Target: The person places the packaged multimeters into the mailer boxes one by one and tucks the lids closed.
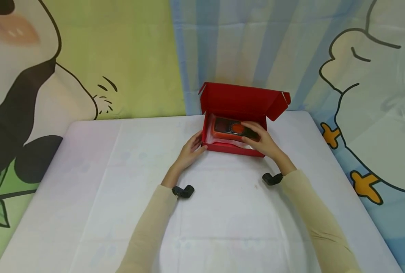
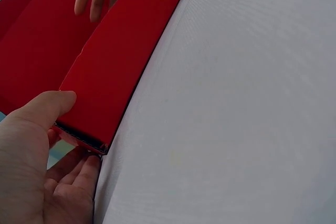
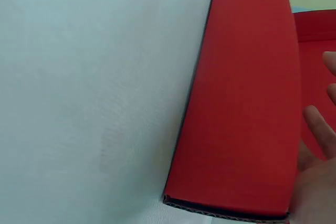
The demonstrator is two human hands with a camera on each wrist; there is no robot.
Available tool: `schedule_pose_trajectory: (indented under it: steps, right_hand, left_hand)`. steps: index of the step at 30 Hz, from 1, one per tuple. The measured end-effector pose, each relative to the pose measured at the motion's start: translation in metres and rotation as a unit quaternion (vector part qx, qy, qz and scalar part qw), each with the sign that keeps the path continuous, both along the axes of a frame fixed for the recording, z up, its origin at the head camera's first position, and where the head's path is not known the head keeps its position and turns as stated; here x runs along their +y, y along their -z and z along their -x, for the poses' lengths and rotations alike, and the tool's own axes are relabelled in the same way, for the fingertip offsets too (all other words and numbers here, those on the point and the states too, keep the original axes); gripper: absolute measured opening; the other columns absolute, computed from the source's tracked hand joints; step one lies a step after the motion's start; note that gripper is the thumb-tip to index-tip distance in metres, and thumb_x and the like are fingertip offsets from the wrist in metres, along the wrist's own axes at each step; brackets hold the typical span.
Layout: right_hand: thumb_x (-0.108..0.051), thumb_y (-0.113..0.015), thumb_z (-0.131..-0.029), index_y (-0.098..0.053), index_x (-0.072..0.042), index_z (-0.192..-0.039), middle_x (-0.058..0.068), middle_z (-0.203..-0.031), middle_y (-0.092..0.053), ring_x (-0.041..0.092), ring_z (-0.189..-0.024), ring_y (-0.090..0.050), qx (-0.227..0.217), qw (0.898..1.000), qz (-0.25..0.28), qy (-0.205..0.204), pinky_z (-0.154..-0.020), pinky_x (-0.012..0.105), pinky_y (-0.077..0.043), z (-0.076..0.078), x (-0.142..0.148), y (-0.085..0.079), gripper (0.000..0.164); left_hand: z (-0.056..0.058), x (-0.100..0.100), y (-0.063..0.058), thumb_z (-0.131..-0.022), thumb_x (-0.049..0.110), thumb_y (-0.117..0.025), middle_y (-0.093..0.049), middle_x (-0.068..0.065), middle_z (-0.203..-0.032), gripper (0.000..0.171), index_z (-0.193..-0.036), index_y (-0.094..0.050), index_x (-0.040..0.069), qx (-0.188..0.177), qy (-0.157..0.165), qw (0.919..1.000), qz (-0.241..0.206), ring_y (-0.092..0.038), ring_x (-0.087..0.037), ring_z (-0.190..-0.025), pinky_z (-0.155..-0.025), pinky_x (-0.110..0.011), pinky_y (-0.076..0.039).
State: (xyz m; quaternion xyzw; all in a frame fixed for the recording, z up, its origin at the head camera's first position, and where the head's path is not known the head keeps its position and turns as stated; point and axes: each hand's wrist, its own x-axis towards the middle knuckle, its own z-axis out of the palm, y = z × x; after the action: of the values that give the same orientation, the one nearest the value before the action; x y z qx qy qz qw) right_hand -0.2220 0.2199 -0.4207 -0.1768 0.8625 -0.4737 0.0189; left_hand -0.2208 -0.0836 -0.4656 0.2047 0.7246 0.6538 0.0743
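A red cardboard box [image 1: 231, 148] lies on the table with its lid [image 1: 240, 99] raised at the back. Inside is a block-shaped item with orange sides and a dark top [image 1: 223, 125] bearing an orange disc, set in a pale plastic lining. My left hand [image 1: 190, 149] grips the box's front left corner; in the left wrist view its thumb [image 2: 60, 100] lies on the front wall, with its fingers round the side. Over the item's right end is my right hand [image 1: 262, 141], fingers spread and fingertips right at its top. In both wrist views the front wall hides the item.
A white cloth covers the table [image 1: 137, 212], and the box sits near its back edge. Behind hangs a cartoon-printed curtain [image 1: 137, 57]. Each wrist carries a small black camera [image 1: 185, 191].
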Motion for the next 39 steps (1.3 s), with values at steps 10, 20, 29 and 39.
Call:
schedule_pose_trajectory:
  steps: [10,20,29,39]
  right_hand:
    - [0.013,-0.059,-0.089,-0.053,0.017,-0.126,0.033,-0.144,-0.036,0.041,-0.131,-0.035,0.091,0.993,0.07,0.008,-0.108,0.058,-0.038,-0.034,-0.002,-0.033,0.038]
    - [0.026,-0.051,-0.079,-0.065,0.016,-0.086,0.036,-0.106,-0.056,0.045,-0.105,-0.052,0.397,0.898,0.102,0.161,-0.097,0.02,-0.043,-0.039,-0.001,-0.041,0.019]
    - [-0.003,-0.059,-0.089,-0.046,0.016,-0.111,0.027,-0.119,-0.046,0.029,-0.116,-0.044,0.269,0.888,0.181,0.327,-0.099,0.039,-0.043,-0.037,0.006,-0.066,0.031]
    - [-0.049,-0.065,-0.089,-0.037,-0.015,-0.143,0.006,-0.146,-0.039,0.02,-0.129,-0.038,-0.005,0.92,0.178,0.348,-0.106,0.036,-0.04,-0.004,0.029,-0.082,0.07]
  left_hand:
    - [0.005,0.0,0.001,-0.093,-0.003,-0.06,-0.03,-0.033,-0.15,0.071,-0.151,-0.019,-0.008,-0.049,-0.005,0.998,-0.039,-0.031,-0.042,-0.141,-0.117,-0.046,-0.027]
    - [0.017,0.001,0.005,-0.096,0.018,-0.061,-0.024,-0.02,-0.156,0.076,-0.155,-0.015,0.009,-0.055,-0.064,0.9963,-0.016,-0.022,-0.033,-0.146,-0.12,-0.044,-0.022]
    - [0.031,-0.003,-0.035,-0.096,0.021,-0.058,-0.014,-0.015,-0.16,0.077,-0.156,-0.01,0.012,-0.039,-0.071,0.9966,-0.014,-0.009,-0.028,-0.149,-0.122,-0.046,-0.015]
    - [0.058,0.008,-0.101,-0.092,0.045,-0.061,-0.021,-0.016,-0.158,0.086,-0.157,-0.013,0.015,-0.033,-0.113,0.9909,0.065,-0.02,-0.034,-0.145,-0.117,-0.05,-0.027]
